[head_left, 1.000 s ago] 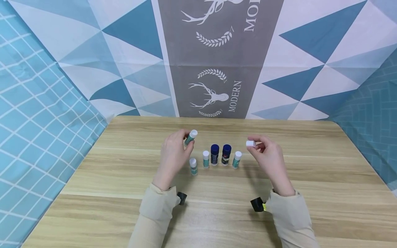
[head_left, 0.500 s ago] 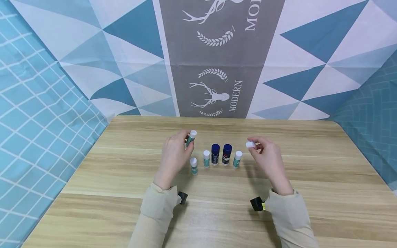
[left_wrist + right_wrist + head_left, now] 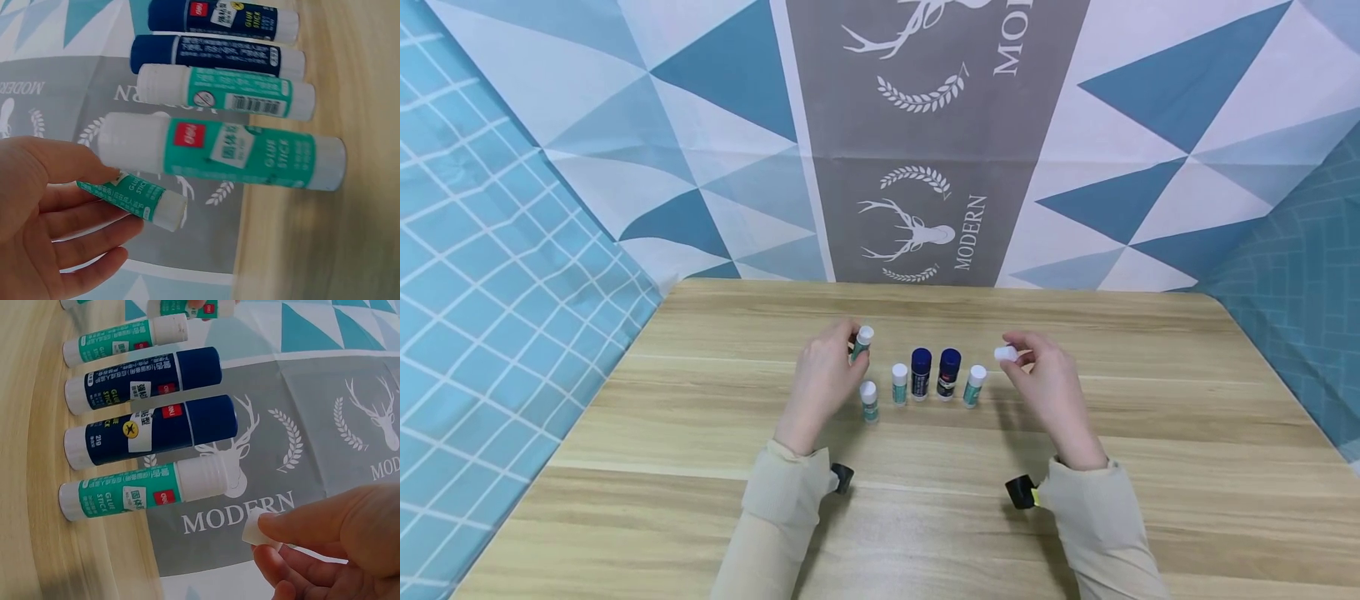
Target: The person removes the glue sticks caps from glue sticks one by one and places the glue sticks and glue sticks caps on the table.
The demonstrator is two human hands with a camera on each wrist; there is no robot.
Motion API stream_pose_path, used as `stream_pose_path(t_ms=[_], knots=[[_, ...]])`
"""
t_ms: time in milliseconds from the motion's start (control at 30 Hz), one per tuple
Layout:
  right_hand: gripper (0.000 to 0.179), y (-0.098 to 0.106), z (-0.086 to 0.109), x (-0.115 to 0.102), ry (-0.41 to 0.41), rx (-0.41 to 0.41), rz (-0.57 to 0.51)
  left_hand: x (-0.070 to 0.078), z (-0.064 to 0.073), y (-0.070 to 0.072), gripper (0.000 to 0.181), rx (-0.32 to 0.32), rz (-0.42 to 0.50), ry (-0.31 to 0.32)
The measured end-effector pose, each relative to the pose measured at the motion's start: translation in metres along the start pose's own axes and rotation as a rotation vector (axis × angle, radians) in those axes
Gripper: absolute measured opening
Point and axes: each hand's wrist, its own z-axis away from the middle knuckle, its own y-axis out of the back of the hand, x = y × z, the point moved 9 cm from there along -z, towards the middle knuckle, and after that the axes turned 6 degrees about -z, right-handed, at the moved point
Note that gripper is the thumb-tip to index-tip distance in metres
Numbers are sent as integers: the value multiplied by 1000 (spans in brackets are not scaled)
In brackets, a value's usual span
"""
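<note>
My left hand (image 3: 826, 371) pinches a green glue stick (image 3: 147, 200) with white ends between thumb and fingers, raised off the table at the left of the row. A small white piece (image 3: 259, 528) is pinched by my right hand (image 3: 1051, 375), off to the row's right; my fingers hide part of it and its kind is unclear. Between the hands, capped glue sticks stand upright: two blue ones (image 3: 920, 373) in the middle, a green one (image 3: 972, 387) to their right, a green one (image 3: 898, 385) to their left. Another green one (image 3: 869, 403) stands nearer my left wrist.
Everything stands on a wooden table (image 3: 925, 517). A patterned cloth backdrop (image 3: 917, 125) rises behind its far edge, and blue patterned sheets (image 3: 490, 275) hang at both sides. Black wrist cameras (image 3: 1021, 492) sit by the sleeves.
My left hand has dipped slightly, lowering the held glue stick a little. The right hand has shifted only a bit, its white piece tilting slightly. The standing glue sticks have stayed put.
</note>
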Motion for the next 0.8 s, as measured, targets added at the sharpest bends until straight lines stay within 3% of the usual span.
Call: stream_pose_path(t_ms=[167,433,800], knots=[[28,-2,-1,5,-29,-17,6,-6,0,-8,19,-38,2,37],[25,-7,-1,13,-57,-61,31,-11,0,-13,16,-40,49,33],[25,-11,-2,21,-61,-62,116,-19,0,-30,15,-124,129,83]])
